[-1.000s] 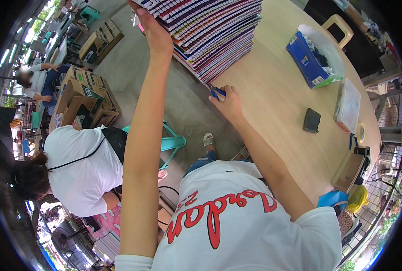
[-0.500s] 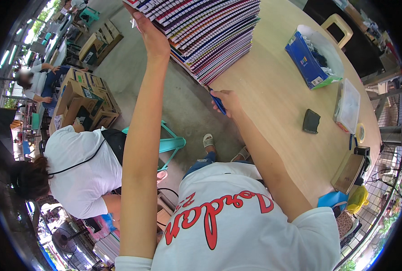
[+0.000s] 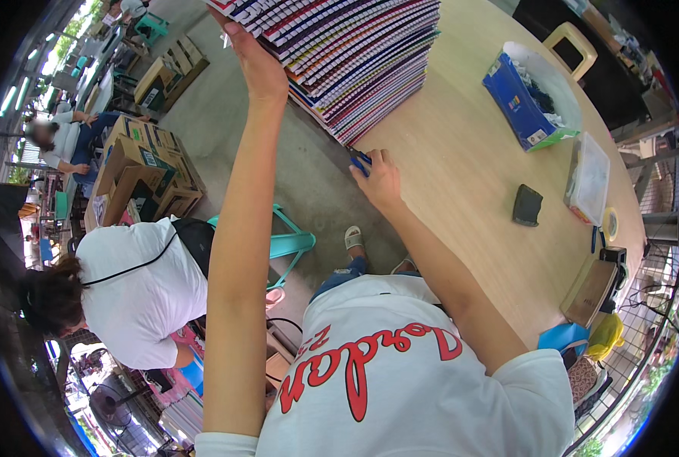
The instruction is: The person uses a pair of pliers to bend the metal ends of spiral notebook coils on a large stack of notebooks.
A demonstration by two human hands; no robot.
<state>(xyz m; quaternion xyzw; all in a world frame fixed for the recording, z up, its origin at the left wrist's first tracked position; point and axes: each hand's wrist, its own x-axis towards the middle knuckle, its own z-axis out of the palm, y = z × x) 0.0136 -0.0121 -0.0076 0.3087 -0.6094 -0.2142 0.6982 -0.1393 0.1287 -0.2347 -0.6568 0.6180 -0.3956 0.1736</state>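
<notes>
A tall stack of spiral-bound notebooks [image 3: 362, 65] stands at the table's far left edge, its rows of coil bindings facing me. My left hand [image 3: 254, 62] holds the stack's left side; its fingertips are partly cut off by the picture's top edge. At the stack's lowest near corner, my right hand [image 3: 380, 179] is closed round small blue-handled pliers [image 3: 361, 159]. The handles are spread a little, and the dark tip is close to the end of a bottom coil. Whether the jaws touch the wire is too small to tell.
On the round wooden table [image 3: 461, 175] are a blue box [image 3: 518, 103] with scraps, a black block [image 3: 527, 206], a clear plastic case [image 3: 588, 179] and a tape roll [image 3: 611, 223]. A person in white [image 3: 141, 286] works at my left, beside a teal stool [image 3: 290, 244].
My right hand has shifted slightly left and turned, and its fingers have loosened so the plier handles spread. My left hand and the stack stay put. The person at left has moved slightly.
</notes>
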